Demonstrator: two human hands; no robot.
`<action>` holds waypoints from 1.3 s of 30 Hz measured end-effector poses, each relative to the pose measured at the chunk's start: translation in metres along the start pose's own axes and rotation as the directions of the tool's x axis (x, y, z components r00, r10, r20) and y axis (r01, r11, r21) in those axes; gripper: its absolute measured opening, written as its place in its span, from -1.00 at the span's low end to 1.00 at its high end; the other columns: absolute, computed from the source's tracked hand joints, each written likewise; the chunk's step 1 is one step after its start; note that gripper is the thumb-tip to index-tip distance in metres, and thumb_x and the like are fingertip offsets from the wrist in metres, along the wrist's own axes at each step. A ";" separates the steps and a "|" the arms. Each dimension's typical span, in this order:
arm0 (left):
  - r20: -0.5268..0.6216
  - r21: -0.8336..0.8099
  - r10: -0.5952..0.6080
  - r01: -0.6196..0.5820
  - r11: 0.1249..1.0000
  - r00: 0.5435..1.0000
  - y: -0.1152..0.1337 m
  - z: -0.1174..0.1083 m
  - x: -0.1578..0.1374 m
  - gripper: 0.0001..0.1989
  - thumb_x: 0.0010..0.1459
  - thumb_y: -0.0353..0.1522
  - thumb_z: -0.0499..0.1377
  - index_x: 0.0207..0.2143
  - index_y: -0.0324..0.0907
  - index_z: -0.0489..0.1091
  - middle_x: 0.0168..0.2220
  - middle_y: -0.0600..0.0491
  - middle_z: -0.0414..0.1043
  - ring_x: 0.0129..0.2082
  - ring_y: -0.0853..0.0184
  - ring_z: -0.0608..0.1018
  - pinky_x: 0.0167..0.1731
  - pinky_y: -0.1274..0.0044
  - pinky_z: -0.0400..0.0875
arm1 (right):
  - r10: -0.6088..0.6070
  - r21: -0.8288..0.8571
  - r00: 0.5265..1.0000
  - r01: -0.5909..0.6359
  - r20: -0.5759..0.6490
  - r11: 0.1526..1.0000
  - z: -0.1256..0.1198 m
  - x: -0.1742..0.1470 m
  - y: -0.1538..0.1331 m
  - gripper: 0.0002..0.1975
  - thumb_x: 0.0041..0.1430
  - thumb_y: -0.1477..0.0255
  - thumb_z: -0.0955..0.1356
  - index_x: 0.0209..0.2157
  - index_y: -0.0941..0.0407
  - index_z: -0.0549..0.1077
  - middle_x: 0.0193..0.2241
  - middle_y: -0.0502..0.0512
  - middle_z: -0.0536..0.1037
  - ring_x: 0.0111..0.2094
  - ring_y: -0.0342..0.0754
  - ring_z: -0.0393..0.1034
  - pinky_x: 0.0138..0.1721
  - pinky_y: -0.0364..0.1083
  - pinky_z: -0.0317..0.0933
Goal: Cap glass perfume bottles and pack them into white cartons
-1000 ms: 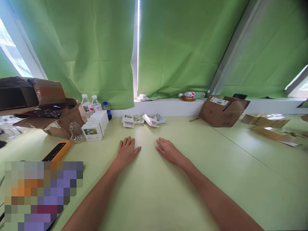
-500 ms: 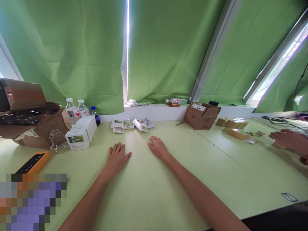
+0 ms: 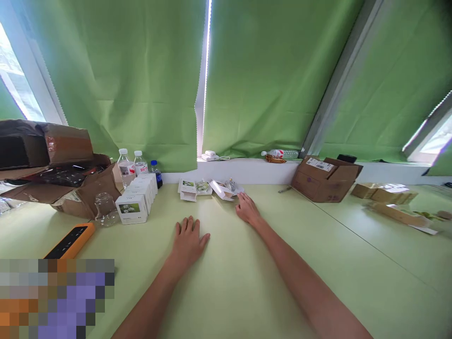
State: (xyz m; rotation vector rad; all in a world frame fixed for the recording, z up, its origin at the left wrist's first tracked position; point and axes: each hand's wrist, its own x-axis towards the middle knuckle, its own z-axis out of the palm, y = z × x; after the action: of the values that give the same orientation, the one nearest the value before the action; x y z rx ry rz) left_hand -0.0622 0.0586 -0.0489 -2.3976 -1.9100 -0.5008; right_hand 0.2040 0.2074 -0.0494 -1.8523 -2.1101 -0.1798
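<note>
My left hand [image 3: 189, 241] lies palm down on the pale green table, its fingers spread and nothing under them that I can see. Farther forward is my right hand [image 3: 248, 208], fingers stretched out and holding nothing. Its fingertips are beside an opened white carton [image 3: 222, 190] with a small clear item [image 3: 231, 184] at it; whether they touch the carton I cannot tell. To the left of that carton are a clear item with green in it [image 3: 203, 187] and another opened white carton [image 3: 187, 189] with a green picture.
At left stand a row of white cartons [image 3: 131, 210], several bottles [image 3: 126, 167], a clear plastic jar [image 3: 104, 209], an orange power strip [image 3: 70, 241] and a large cardboard box [image 3: 95, 188]. A cardboard box [image 3: 319, 181] and flattened brown cartons [image 3: 384, 193] are at right.
The view has turned left, so things sit farther right. My right hand has moved forward to the opened carton. My left hand stays on the table. Another person's hand at right has left view.
</note>
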 end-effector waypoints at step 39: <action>-0.027 -0.220 -0.023 0.016 0.975 0.999 -0.007 -0.012 0.006 -0.60 0.21 -0.16 -0.05 -0.09 -0.19 0.40 0.11 -0.17 0.30 0.17 0.11 0.25 0.16 0.28 -0.02 | -0.113 -0.168 0.985 0.133 0.127 0.977 -0.064 -0.110 -0.053 -0.67 0.25 0.42 0.17 -0.31 0.20 0.54 -0.31 0.28 0.58 -0.18 0.08 0.41 -0.08 -0.04 0.13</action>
State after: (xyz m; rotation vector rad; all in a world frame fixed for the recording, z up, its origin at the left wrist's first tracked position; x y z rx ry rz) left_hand -0.0701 0.0629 -0.0367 -2.4851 -1.9626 -0.7841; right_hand 0.1731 0.0764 -0.0191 -1.8696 -2.3601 -0.3030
